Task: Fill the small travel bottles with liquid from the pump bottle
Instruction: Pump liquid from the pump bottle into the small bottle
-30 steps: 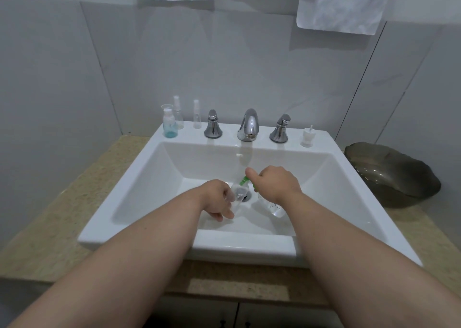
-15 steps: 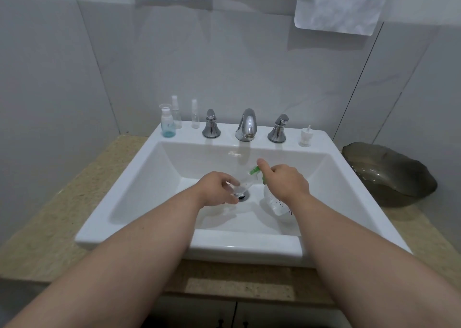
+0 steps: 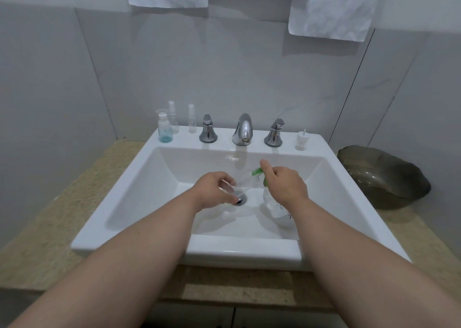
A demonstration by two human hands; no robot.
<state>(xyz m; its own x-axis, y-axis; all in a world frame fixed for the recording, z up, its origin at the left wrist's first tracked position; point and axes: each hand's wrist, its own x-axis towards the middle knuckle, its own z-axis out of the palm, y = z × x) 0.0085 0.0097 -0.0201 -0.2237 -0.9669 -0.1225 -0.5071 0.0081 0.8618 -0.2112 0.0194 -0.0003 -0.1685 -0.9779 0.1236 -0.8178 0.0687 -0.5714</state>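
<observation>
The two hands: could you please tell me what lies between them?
Head view: the small travel bottle, pinched by the left hand, and the green nozzle of the pump bottle held by the right hand.

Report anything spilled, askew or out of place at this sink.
No spill shows. The pump bottle, gripped by the right hand, leans inside the sink; the small bottle in the left hand tilts toward its green nozzle.
</observation>
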